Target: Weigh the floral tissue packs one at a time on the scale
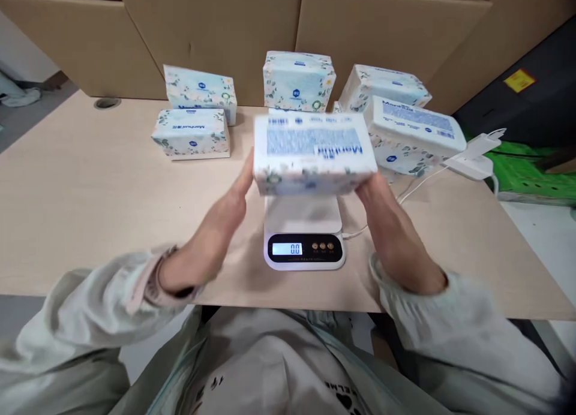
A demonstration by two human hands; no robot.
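Note:
Between my two hands is a pack of tissues [310, 142], white and pale blue with a flower print, raised above a white digital scale [303, 217]. My left hand [225, 217] presses against its left side, and my right hand [382, 217] grips the right side near the lower corner. Most of the fingers are behind the pack. Part of the scale's plate is covered by the pack from this angle. The lit display [287, 249] reads 0.0.
Tissue packs [193, 133] stand at the back left, one [297, 82] at back centre, and others [414, 124] are stacked at right. Cardboard boxes [225, 37] line the back edge. A white power strip [472, 154] lies at right, with a cable [420, 184] running to the scale.

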